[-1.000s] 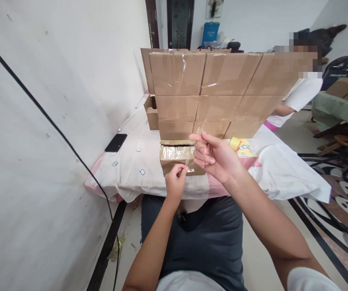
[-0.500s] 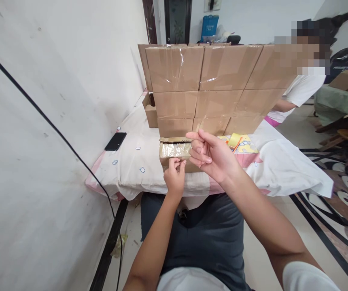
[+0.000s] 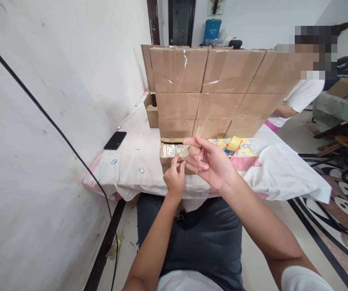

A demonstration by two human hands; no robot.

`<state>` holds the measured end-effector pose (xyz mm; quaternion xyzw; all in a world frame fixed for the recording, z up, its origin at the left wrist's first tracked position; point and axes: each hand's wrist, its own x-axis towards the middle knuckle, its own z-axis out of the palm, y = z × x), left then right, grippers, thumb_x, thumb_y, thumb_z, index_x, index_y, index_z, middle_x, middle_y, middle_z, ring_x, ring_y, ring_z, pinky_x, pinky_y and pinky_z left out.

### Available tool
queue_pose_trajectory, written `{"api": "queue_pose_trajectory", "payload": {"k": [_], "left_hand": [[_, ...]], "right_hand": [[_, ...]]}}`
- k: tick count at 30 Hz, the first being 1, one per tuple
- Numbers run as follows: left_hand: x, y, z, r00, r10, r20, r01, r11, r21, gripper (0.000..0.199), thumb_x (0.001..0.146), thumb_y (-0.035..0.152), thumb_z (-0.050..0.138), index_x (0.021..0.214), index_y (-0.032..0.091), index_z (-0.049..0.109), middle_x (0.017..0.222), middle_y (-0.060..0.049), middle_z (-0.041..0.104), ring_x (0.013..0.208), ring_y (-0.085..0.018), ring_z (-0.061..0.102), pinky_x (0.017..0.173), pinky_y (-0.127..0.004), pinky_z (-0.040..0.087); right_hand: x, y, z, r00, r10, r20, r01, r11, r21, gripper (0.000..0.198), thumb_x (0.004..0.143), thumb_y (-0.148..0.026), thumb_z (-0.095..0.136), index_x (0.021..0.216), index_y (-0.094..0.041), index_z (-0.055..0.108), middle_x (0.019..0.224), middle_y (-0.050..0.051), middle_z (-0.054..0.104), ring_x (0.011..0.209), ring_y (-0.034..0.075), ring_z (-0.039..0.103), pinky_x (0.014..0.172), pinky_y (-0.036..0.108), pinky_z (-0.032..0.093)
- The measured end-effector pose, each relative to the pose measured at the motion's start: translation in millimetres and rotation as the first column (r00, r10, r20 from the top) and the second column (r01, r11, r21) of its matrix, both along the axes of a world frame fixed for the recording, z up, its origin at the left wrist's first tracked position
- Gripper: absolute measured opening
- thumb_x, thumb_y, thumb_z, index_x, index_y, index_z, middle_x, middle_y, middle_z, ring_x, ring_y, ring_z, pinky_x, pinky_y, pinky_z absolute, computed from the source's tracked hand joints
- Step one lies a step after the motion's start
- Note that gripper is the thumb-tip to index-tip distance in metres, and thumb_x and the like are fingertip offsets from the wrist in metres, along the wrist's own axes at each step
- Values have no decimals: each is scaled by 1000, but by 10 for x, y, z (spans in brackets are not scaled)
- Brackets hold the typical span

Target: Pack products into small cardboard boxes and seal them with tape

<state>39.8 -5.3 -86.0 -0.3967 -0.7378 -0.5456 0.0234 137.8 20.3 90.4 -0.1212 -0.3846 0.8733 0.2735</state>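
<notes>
A small cardboard box (image 3: 168, 150) with shiny clear tape over its top lies before me on the cloth-covered table, its far flap slightly raised. My left hand (image 3: 174, 178) is at the front edge of this box, thumb and fingertips pinched together. Whatever is between them is too small to make out. Over the box's right part is my right hand (image 3: 212, 161), palm turned towards me. Its forefinger points left with the thumb against it, and the other fingers are curled. I cannot make out anything between them.
Taped cartons (image 3: 177, 72) form a wall behind the small box. A tape roll (image 3: 234, 144) and an orange-handled tool (image 3: 236, 150) lie right of my hands. At left are a black phone (image 3: 115, 140) and an open box (image 3: 152, 116). Another person (image 3: 309, 91) sits at the right.
My right hand has shifted slightly left and down over the box. My left hand stays pinched at the box's front edge. The whole view has tilted a little.
</notes>
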Motion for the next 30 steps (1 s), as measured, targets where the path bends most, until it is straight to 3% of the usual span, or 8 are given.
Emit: {"api": "queue_pose_trajectory", "payload": {"k": [5,13,18,22,25,27,29,30], "left_hand": [[-36,44,-21,997,19,-76,-22,999,-42,35,94,31,56,123,18,72,83,-10,79,70,-23,73,66,-29,50],[-167,84,-277,990,3,-143,-16,996,-89,38,90,30,62,127,25,68,72,-5,76,56,-22,67,51,-26,36],[-191,34,-243,986,-73,-149,71,997,-22,33,93,34,60,123,23,69,78,-4,77,65,-22,72,57,-26,47],[-189,41,-173,982,-157,-105,164,984,63,30,97,32,53,121,22,69,106,-9,79,86,-23,76,72,-29,56],[-181,48,-160,986,-152,-72,156,986,57,31,98,32,50,121,22,69,112,-10,77,90,-22,76,74,-30,56],[-174,39,-157,987,-150,-49,152,987,43,32,98,33,50,122,22,68,111,-10,78,91,-22,75,76,-29,55],[-167,20,-149,987,-157,-30,158,987,27,33,98,34,51,124,21,67,107,-9,78,89,-21,75,76,-28,54],[-165,9,-142,987,-162,-23,162,987,17,33,98,34,51,125,21,67,101,-8,79,87,-21,75,75,-27,53]], "right_hand": [[5,21,-73,995,-84,-53,83,996,-20,41,103,-28,40,87,-13,74,48,-5,50,35,4,20,41,20,21],[-29,70,-38,993,-90,-78,85,994,-64,40,101,-28,43,80,-11,73,46,-5,51,34,4,16,40,21,18],[-87,186,-13,982,-185,-41,183,981,-60,29,96,-34,58,84,-11,72,46,-6,51,34,3,19,40,21,18],[-198,428,-26,953,-304,0,304,952,38,34,92,-44,64,87,-11,69,46,-7,52,34,3,21,40,20,17],[-279,689,-9,960,-274,64,268,959,92,35,94,-46,60,87,-13,66,45,-9,51,33,3,19,40,21,15],[-317,878,-3,965,-241,106,214,952,219,34,95,-46,56,92,-14,66,50,-6,57,34,3,21,40,21,16],[-343,1061,-21,956,-251,153,160,880,448,31,93,-43,57,104,-15,65,65,-1,69,38,5,33,41,21,21],[-353,1144,-40,938,-291,190,135,809,572,31,92,-40,58,112,-16,63,77,2,73,43,6,42,42,21,25]]}}
